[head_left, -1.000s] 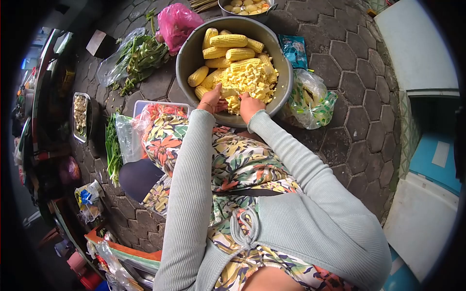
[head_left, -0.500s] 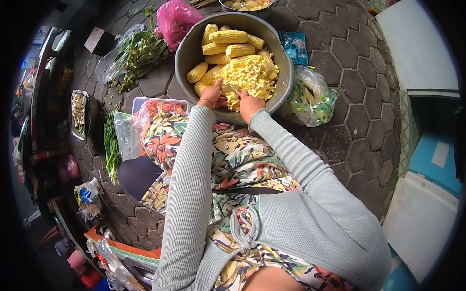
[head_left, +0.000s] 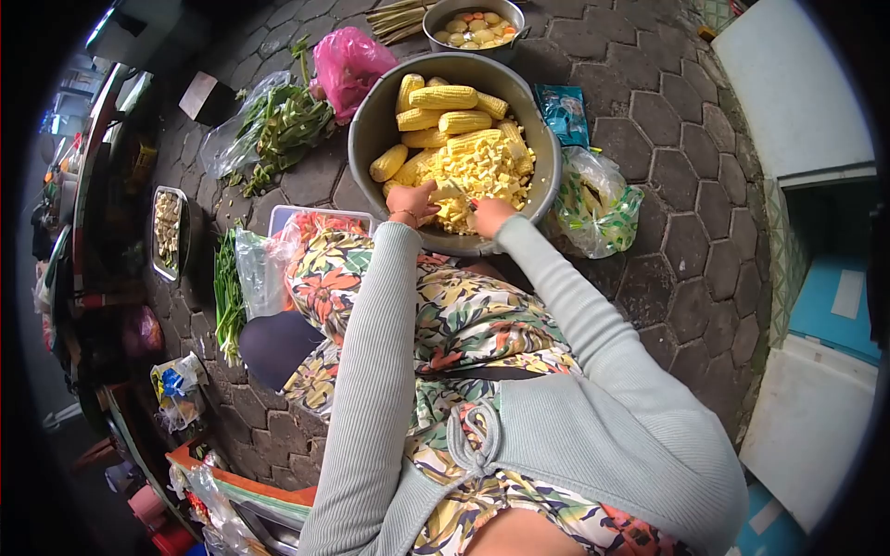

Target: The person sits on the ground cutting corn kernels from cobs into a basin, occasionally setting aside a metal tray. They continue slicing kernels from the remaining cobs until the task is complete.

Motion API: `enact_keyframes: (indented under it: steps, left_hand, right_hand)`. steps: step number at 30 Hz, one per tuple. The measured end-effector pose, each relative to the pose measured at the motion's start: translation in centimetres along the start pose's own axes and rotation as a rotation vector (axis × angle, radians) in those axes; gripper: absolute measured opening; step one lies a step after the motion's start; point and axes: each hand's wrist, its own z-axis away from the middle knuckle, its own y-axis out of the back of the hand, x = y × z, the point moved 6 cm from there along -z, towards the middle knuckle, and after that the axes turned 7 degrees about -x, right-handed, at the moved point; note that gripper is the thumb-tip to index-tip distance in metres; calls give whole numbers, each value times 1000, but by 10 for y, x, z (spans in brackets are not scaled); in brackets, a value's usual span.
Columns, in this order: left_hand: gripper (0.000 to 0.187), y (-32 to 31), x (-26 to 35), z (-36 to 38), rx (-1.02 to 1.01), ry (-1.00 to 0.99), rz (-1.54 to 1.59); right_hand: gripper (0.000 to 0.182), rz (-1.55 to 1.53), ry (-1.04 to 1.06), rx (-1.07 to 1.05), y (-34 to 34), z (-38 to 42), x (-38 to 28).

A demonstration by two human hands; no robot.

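A large grey basin (head_left: 363,139) holds several whole peeled corn cobs (head_left: 443,97) at its back and left, and a heap of cut corn pieces (head_left: 487,171) at its front right. Over the basin's near side, my left hand (head_left: 413,201) has its fingers closed round a pale yellow cob (head_left: 447,190), partly hidden. Just right of it, my right hand (head_left: 491,215) is closed on the red handle of what looks like a small knife; its blade is too small to make out.
Behind the basin is a pot (head_left: 473,46) of peeled vegetables in water. Leafy greens (head_left: 289,125) and a pink bag (head_left: 350,67) lie back left. A clear bag (head_left: 593,204) and a teal packet (head_left: 562,113) sit right. A tub (head_left: 278,221) and green onions (head_left: 227,296) are left.
The whole scene has shifted down in view, showing more of the pot. My left hand has closed from spread fingers to a grip on the cob. My right hand remains beside it.
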Motion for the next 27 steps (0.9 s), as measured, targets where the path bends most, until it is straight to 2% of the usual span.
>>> enact_keyframes:
  steps: [1, 3, 4, 5, 7, 8, 10, 13, 15, 17, 18, 20, 21, 23, 27]
  left_hand:
    - [34, 3, 7, 4, 32, -30, -12]
    - [32, 9, 19, 14, 64, -57, -25]
    - [32, 8, 27, 19, 7, -104, 27]
    - [31, 6, 36, 24, -52, -152, 79]
    - [31, 3, 46, 34, -95, -167, 63]
    - [31, 0, 49, 39, -133, -146, 78]
    - [29, -6, 55, 46, -205, -135, 125]
    - [29, -5, 64, 46, -176, -185, 145]
    - [25, 0, 74, 49, -93, -214, 172]
    - [33, 10, 90, 43, 131, -401, -162]
    - [33, 5, 94, 45, 123, -400, -163]
    - [39, -8, 125, 70, 293, -648, -478]
    - [41, -19, 131, 72, 283, -678, -494]
    - [41, -54, 138, 80, 137, -700, -515]
    - [39, -141, 135, 88, -170, -711, -640]
  right_hand:
    - [19, 3, 8, -3, 5, 6, 5]
    - [15, -661, -91, -198, 1, 19, 20]
    - [17, -1058, -91, -197, 0, 26, 20]
    - [19, -1249, 22, -246, -4, 21, 21]
    - [24, -1608, 79, -379, 7, 28, 12]
    - [29, -1761, 188, -490, 8, 27, 6]
    - [29, -1849, 220, -533, 1, 23, 1]
    - [29, -2096, 309, -600, -9, 33, -8]
    - [29, -2121, 343, -649, -20, 50, -6]
    - [29, -2086, 257, -745, -29, 71, 0]
    - [29, -2008, 143, -703, -32, 81, 8]
    - [29, -1810, -4, -591, -29, 106, 24]
    - [29, -1691, -36, -526, -26, 115, 35]
    - [28, -1545, -165, -435, -22, 134, 57]
    - [28, -1434, -210, -342, -16, 161, 83]
